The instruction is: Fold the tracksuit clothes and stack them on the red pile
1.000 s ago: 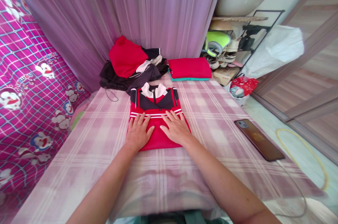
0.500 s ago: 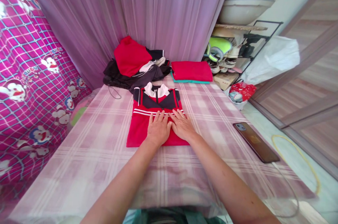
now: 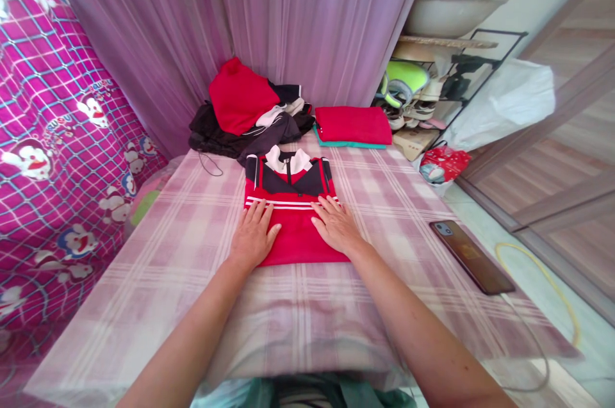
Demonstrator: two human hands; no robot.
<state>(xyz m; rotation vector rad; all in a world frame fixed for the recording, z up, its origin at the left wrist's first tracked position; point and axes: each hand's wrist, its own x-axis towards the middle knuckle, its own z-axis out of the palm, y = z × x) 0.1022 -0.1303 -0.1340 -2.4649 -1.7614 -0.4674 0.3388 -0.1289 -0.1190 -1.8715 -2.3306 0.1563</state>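
A folded red jacket with a white collar, dark shoulders and two white stripes lies flat on the checked tablecloth, collar away from me. My left hand rests palm down on its left edge, fingers spread. On the right side of the jacket lies my right hand, flat too, with its fingers apart. Neither hand grips anything. Red cloth shows between the two hands.
Behind the jacket, a loose heap of red and dark clothes sits at the back left. Beside it are folded red and green pieces. A phone with a cable lies at the right edge. A shoe rack stands beyond.
My left hand has slid left across the jacket, away from my right hand. My right hand has stayed on the right side. The view has shifted slightly.
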